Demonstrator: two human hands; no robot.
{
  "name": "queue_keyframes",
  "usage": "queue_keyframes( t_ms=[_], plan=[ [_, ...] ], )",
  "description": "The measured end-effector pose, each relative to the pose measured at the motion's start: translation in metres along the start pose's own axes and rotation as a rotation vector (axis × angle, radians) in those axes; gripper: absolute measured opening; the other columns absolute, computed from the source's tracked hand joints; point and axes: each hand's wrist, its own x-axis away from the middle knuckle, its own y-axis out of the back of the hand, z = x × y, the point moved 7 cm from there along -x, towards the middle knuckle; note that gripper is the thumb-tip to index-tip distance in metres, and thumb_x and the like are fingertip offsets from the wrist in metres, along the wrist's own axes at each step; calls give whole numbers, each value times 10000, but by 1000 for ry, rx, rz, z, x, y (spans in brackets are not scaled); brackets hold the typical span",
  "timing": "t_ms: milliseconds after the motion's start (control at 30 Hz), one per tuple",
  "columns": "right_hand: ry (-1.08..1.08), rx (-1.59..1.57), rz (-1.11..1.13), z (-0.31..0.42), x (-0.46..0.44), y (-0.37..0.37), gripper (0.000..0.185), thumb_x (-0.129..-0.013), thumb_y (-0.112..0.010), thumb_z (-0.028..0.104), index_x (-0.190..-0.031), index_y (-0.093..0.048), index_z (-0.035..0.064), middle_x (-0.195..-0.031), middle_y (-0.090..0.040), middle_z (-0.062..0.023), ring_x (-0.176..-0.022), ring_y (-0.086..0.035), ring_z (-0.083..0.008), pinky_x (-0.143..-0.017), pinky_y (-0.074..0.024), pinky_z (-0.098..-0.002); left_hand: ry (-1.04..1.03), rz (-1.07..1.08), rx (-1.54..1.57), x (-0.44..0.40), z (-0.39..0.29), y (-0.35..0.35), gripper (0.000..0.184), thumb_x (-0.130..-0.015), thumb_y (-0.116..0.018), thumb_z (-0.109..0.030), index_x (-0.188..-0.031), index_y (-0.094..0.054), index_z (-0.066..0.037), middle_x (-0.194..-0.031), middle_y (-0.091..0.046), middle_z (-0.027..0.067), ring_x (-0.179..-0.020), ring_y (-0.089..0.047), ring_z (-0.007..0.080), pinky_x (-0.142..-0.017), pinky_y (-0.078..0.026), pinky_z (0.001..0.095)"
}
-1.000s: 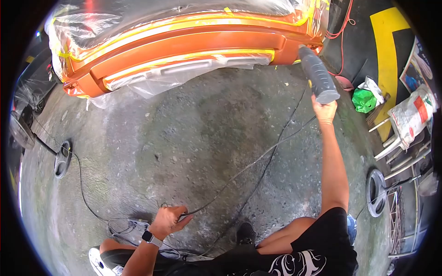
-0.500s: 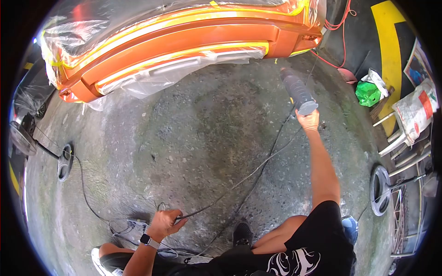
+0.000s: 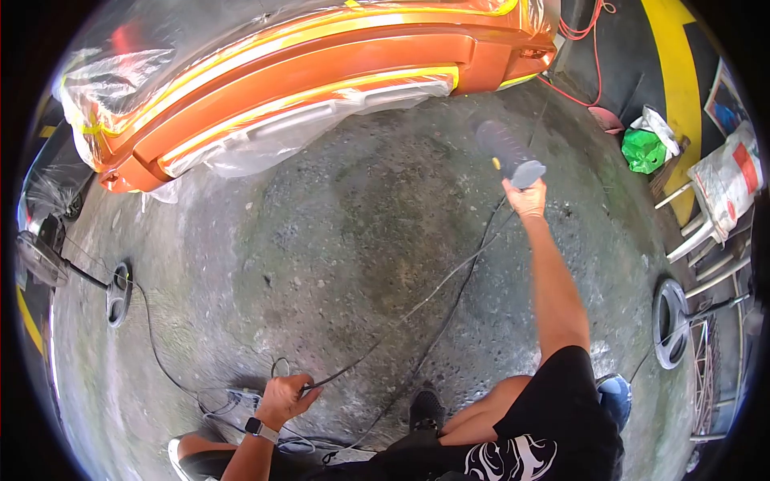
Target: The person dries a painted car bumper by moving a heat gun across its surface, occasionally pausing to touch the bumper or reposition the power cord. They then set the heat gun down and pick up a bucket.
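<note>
In the head view, my right hand point(image 3: 527, 198) reaches forward, wrapped round the handle of a grey corded heat gun point(image 3: 513, 156). Its ribbed body is blurred, the flat round rear end faces me, and the front points away, right of and below the bumper. My left hand point(image 3: 286, 398), a watch on its wrist, is low at centre-left, closed on the dark power cord point(image 3: 365, 358). From there the cord slants up to the right towards the heat gun. An orange car bumper point(image 3: 309, 72), edged with yellow masking tape and plastic film, spans the top, apart from both hands.
Loose cable coils point(image 3: 233, 401) lie beside my left hand on the rough concrete floor point(image 3: 361, 240). A pedestal fan point(image 3: 116, 293) stands left; another round stand base point(image 3: 667, 325) is at right. A stool point(image 3: 718, 192), green bag point(image 3: 644, 151) and red hose point(image 3: 597, 56) line the right side.
My right hand and the heat gun have swung slightly left and up. My left hand keeps its hold on the cord. The whole view has shifted a little.
</note>
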Motion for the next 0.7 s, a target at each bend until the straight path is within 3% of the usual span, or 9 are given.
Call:
queue_keyframes(
  t_ms=[100, 200, 300, 433, 700],
  plan=[
    [94, -38, -213, 33, -8, 33, 201, -688, -827, 89, -824, -697, 17, -853, -738, -22, -798, -684, -110, -734, -537, -288, -30, 0, 11, -3, -4, 1, 208, -796, -787, -268, -807, -681, -89, -559, -589, 75, -507, -617, 249, -482, -474, 354],
    [230, -16, -350, 61, -14, 52, 252, -701, -817, 89, -918, -718, 8, -877, -741, -45, -814, -691, -142, -771, -539, -310, -46, 24, 14, -3, -5, 2, 224, -836, -742, -291, -798, -640, -96, -625, -629, 90, -569, -643, 313, -501, -491, 410],
    [243, -125, -373, 86, -16, 53, 246, -715, -806, 87, -926, -717, -1, -901, -742, -59, -849, -697, -159, -797, -535, -319, -101, 34, -26, -1, -9, 8, 217, -848, -728, -283, -815, -632, -92, -643, -637, 96, -583, -646, 321, -516, -502, 418],
    [223, -108, -221, 123, -13, 24, 271, -785, -764, 55, -1032, -696, -34, -1008, -731, -69, -924, -679, -161, -858, -510, -309, -150, -92, -3, 6, -11, 26, 228, -847, -733, -277, -795, -635, -78, -604, -610, 80, -549, -627, 300, -503, -490, 396],
    [425, -47, -62, 209, 11, -44, 274, -754, -770, 40, -1012, -693, -5, -987, -731, -87, -909, -689, -193, -852, -516, -332, -205, -115, 11, 27, -16, 57, 233, -863, -722, -277, -811, -604, -83, -641, -603, 95, -617, -637, 311, -532, -493, 403]
  ],
)
